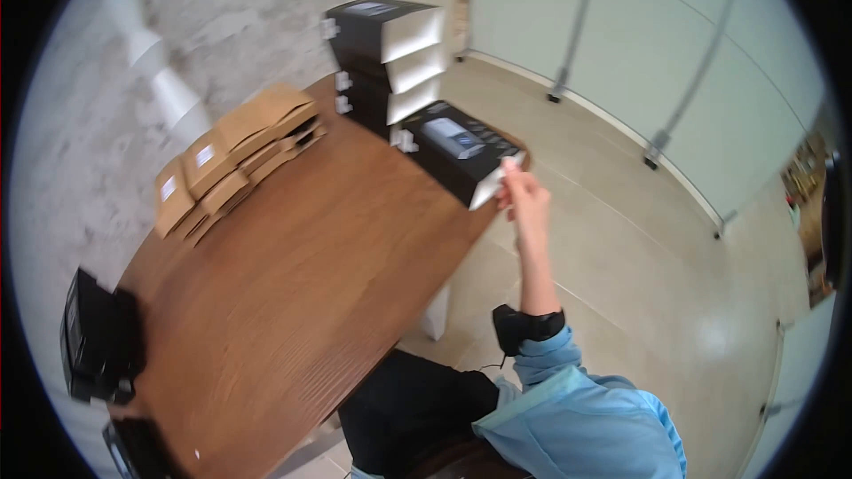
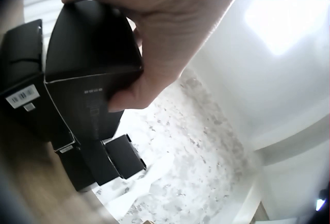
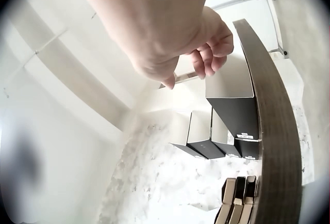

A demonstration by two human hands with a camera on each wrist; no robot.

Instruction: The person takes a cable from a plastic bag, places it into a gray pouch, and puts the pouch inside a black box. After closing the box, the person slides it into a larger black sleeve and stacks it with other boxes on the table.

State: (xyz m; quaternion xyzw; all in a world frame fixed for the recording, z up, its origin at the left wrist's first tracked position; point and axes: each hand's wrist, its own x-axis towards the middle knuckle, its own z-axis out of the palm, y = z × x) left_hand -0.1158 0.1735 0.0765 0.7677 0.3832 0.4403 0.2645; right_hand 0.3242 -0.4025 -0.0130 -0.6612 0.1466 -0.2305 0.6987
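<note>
My right hand (image 1: 524, 200) is at the near corner of a black box with a white side (image 1: 453, 146), which lies flat at the table's right edge. In the right wrist view the fingers of the right hand (image 3: 178, 43) are loosely bent over the white face of that box (image 3: 232, 77), with the thumb apart from them and nothing between. My left hand (image 2: 154, 33) grips a black box (image 2: 85, 100) in the left wrist view, fingers over its top and thumb on its side. The head view does not show the left hand.
Behind the flat box stands a stack of black-and-white boxes (image 1: 386, 62). Brown cardboard boxes (image 1: 226, 155) are piled along the wall side of the wooden table (image 1: 337, 257). Black items (image 1: 98, 337) stand at its far left. Wheeled pale panels (image 1: 639, 44) line the floor beyond.
</note>
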